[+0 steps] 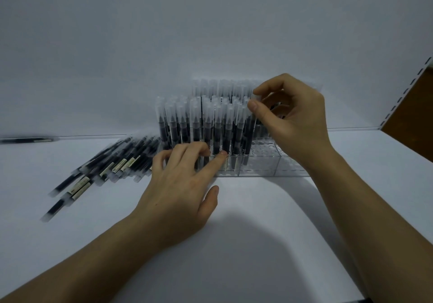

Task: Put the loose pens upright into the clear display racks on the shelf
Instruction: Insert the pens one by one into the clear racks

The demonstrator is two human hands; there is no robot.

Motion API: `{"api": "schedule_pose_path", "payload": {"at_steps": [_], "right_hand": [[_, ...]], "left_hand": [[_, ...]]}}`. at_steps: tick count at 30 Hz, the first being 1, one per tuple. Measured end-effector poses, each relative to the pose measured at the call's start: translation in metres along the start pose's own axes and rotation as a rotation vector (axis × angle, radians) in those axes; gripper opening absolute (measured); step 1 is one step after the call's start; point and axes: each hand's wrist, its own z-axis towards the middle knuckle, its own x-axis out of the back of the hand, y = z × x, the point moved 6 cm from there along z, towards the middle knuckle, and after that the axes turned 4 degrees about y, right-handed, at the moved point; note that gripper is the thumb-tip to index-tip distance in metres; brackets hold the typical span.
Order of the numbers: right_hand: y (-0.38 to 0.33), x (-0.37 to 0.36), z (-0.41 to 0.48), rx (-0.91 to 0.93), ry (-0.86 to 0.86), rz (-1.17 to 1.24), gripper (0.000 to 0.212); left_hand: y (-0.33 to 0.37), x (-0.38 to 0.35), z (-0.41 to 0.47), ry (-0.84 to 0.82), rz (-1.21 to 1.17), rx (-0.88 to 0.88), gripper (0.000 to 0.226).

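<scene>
White shelf [257, 209] with a plain white back wall [210, 33]; a perforated upright [407, 87] runs along the right edge of the frame. The clear racks [257, 170] stand at centre against the wall, with the upright pens [194, 124] packed in rows across their left and middle parts and empty holes showing lower right, partly hidden by the right wrist. The loose pens [112, 162] lie heaped flat at centre left, just beside the racks. A single pen [28, 140] lies apart at far left. Left hand [180, 185] is flat, fingers extended, index tip touching the rack front. Right hand [293, 120] pinches the cap of one pen [255, 97] between thumb and index, above the racks.
</scene>
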Motion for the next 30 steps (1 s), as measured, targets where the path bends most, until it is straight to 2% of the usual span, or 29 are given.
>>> {"api": "schedule_pose_path", "payload": {"at_steps": [9,17,23,30], "right_hand": [[-0.001,0.001,0.0,-0.008,0.008,0.035,0.01],[0.009,0.001,0.002,-0.126,-0.016,0.117,0.01],[-0.001,0.002,0.0,-0.016,0.035,0.022,0.009],[-0.004,-0.002,-0.002,0.071,0.0,-0.059,0.01]], "left_hand": [[-0.001,0.001,0.0,-0.007,-0.008,-0.004,0.057],[-0.003,0.0,0.0,-0.016,-0.024,-0.017,0.058],[-0.003,0.0,-0.001,-0.017,-0.025,-0.025,0.059],[-0.002,0.002,-0.002,-0.009,-0.027,-0.038,0.06]]}}
